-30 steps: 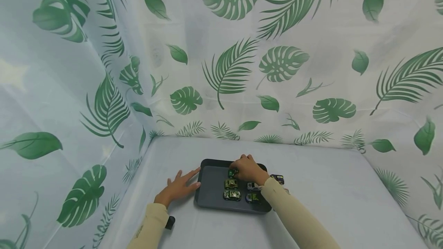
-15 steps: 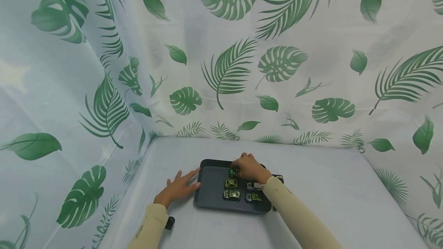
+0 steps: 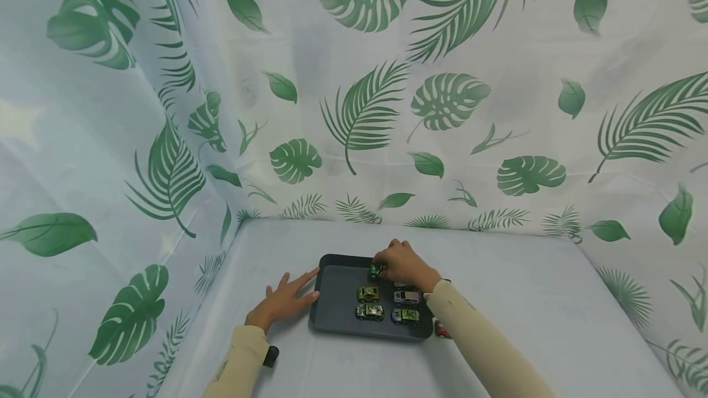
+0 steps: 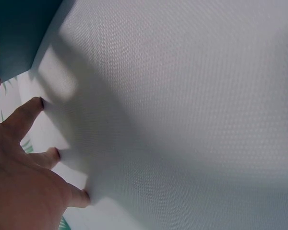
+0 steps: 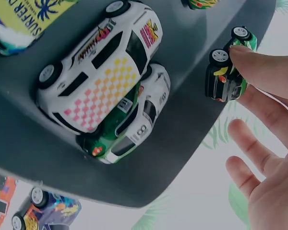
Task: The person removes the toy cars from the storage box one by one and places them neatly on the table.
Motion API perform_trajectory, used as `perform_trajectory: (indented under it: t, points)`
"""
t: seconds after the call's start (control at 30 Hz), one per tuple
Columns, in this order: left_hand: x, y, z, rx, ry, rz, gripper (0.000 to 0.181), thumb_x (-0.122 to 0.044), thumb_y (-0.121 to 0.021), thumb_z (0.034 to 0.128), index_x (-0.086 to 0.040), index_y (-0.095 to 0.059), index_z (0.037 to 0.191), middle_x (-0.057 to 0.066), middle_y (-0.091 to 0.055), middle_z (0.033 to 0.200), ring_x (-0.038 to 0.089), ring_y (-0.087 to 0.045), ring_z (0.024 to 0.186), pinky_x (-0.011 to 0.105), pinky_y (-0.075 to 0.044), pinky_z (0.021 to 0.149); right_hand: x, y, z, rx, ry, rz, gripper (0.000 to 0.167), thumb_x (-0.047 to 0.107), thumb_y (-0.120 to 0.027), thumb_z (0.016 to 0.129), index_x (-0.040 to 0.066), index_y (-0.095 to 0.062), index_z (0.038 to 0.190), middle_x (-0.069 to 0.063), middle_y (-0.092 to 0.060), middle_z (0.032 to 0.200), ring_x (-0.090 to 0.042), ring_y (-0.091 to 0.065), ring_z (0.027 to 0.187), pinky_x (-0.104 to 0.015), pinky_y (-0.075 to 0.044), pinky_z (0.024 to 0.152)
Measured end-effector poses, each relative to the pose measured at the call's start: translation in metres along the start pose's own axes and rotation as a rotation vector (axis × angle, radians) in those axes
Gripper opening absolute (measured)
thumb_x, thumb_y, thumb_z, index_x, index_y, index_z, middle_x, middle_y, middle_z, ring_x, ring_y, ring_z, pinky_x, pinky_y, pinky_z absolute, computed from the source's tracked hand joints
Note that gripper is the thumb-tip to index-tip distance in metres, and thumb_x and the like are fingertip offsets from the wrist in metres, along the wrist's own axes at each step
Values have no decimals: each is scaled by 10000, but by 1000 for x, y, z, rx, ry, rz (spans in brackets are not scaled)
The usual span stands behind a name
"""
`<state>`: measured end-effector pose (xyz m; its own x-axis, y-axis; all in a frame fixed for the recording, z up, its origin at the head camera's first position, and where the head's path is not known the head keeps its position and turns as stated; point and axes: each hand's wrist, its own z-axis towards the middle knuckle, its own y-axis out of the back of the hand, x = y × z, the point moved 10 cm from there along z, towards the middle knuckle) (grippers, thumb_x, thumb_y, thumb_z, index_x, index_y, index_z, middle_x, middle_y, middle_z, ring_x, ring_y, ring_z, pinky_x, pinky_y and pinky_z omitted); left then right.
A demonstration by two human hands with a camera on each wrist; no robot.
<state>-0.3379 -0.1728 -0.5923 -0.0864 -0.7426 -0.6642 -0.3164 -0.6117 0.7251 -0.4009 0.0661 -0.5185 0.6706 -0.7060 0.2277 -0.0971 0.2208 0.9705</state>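
My right hand [image 3: 405, 264] pinches a small green-and-black toy car [image 3: 377, 270] over the far side of a dark grey tray [image 3: 334, 300]. In the right wrist view the thumb and forefinger of the right hand [image 5: 273, 163] hold that toy car [image 5: 225, 74] near the tray's edge, the other fingers apart from it. My left hand [image 3: 284, 301] is spread at the tray's left side, thumb and forefinger at the rim. The left wrist view shows several fingertips of the left hand [image 4: 19, 172] on the white cloth, beside the tray's wall [image 4: 21, 38].
Inside the tray stand a gold car [image 3: 368, 294], a camouflage-patterned car [image 3: 369, 312], a silver car [image 3: 406, 297] and a green-yellow car [image 3: 405, 316]. A white checker-roofed car [image 5: 105, 76] touches a green-and-white one [image 5: 139, 124]. Outside, right, lies a red car [image 3: 442, 328].
The right hand has moved slightly right and away from the wearer with the green toy car, farther from the gold car. The left hand stays at the tray's left side.
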Motion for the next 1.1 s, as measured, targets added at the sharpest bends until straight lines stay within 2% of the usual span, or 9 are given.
perform_trajectory:
  t: [0.37,0.7,1.1]
  points:
    - [2,-1,2,-2,25,10,681,-513,-630,1071,-254,-428,1667,153,-428,1672,544,-111,1589,853,-32,1147,-10,11,-8,-18,-15,-16,246,104,-882,891,120,-842,1133,1,-789,1015,-264,-589,948,-532,-434,851]
    - [2,-1,2,0,22,12,668,-497,-622,1080,-260,-422,1671,152,-408,1684,548,-103,1588,853,-25,1146,-21,21,-18,-7,-47,11,288,136,-894,894,112,-828,1173,-19,-789,1081,-281,-603,991,-551,-441,886]
    - [4,-2,3,5,27,15,670,-514,-612,1081,-277,-413,1675,129,-413,1686,548,-94,1589,853,-21,1146,-35,26,-29,-7,-75,6,281,129,-879,902,113,-829,1178,-10,-785,1063,-271,-601,984,-551,-446,888]
